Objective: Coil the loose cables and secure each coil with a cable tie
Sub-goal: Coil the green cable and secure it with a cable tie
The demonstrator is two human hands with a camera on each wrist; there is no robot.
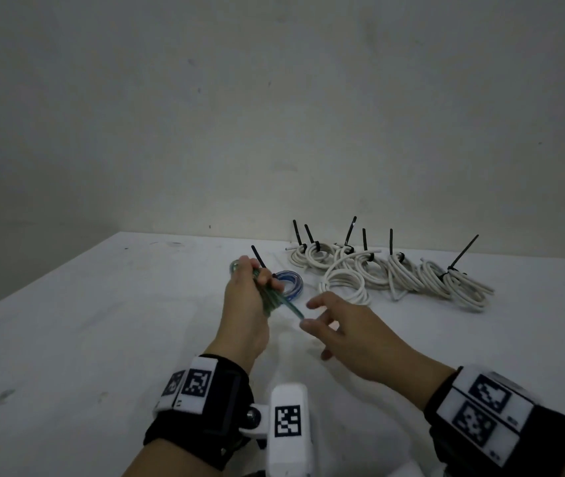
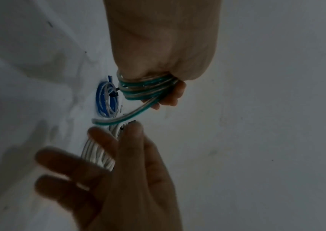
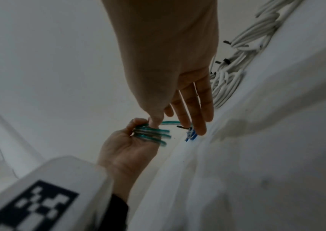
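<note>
My left hand (image 1: 244, 301) grips a small coil of green translucent cable (image 1: 269, 296) just above the white table. The coil (image 2: 146, 89) is bunched in the curled fingers, and its free end (image 2: 106, 121) sticks out toward my right hand. My right hand (image 1: 337, 327) hovers beside that end with fingers spread and holds nothing; in the right wrist view its thumb (image 3: 155, 121) is at the green coil (image 3: 150, 132). A blue coil (image 1: 293, 284) with a black cable tie lies on the table just behind the hands.
Several white coils (image 1: 401, 273), each bound with a black cable tie that sticks up, lie in a row at the back right of the table (image 1: 102, 321). A plain wall stands behind the table's far edge.
</note>
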